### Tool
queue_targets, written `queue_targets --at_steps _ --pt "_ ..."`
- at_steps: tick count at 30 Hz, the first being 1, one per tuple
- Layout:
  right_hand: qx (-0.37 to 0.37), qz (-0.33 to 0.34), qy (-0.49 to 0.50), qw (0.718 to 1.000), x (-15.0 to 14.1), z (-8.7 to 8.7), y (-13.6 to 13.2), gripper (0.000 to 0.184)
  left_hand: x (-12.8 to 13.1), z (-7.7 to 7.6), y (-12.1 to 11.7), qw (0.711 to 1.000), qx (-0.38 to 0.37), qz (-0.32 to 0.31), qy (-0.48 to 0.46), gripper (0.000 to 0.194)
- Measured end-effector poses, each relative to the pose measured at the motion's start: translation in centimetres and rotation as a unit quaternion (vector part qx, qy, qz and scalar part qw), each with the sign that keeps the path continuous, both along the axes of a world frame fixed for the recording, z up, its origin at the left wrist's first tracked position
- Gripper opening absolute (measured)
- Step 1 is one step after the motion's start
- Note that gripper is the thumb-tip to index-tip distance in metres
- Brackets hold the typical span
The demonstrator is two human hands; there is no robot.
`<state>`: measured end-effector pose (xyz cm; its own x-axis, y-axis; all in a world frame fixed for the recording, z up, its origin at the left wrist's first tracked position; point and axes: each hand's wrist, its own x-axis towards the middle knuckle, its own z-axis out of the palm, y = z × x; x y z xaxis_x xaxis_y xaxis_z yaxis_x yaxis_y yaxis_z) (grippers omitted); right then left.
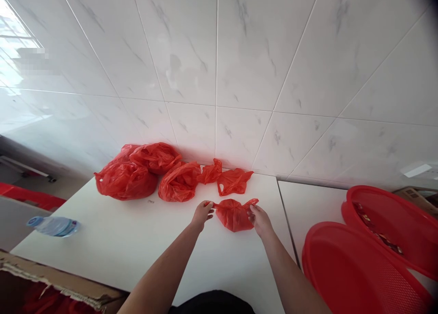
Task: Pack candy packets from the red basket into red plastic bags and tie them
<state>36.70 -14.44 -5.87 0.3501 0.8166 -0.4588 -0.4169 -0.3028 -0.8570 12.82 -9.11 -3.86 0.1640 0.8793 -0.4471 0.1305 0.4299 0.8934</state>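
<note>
A red plastic bag (234,217) with something bulging inside rests on the white table (137,236) in front of me. My left hand (203,213) pinches one of its handles at the left side. On the other side my right hand (259,218) grips the opposite handle, its fingers closed against the bag. Just behind lies a flat red plastic bag (236,181), with a small crumpled red bag (210,171) to its left. What the held bag contains is hidden.
Larger filled red bags (126,180) stand along the tiled wall at the back left. A water bottle (54,226) lies at the left edge. Red baskets (328,245) stand at the right, one with small wrapped items. An open cardboard box (61,277) is at the lower left.
</note>
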Motion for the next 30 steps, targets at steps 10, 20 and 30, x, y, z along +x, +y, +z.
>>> queue_targets --at_steps 10,20,30 --pt "-0.033 0.102 -0.023 0.994 -1.5 -0.7 -2.2 0.034 4.9 0.4 -1.1 0.826 0.25 -0.329 0.383 0.066" --pt "-0.069 0.171 -0.345 0.92 1.4 0.2 3.2 0.041 -0.2 2.5 1.8 0.822 0.252 -0.193 0.473 0.026" --pt "0.008 0.331 -0.57 0.752 -0.7 -0.4 10.7 0.04 -6.6 2.6 1.1 0.858 0.193 -0.089 0.468 0.014"
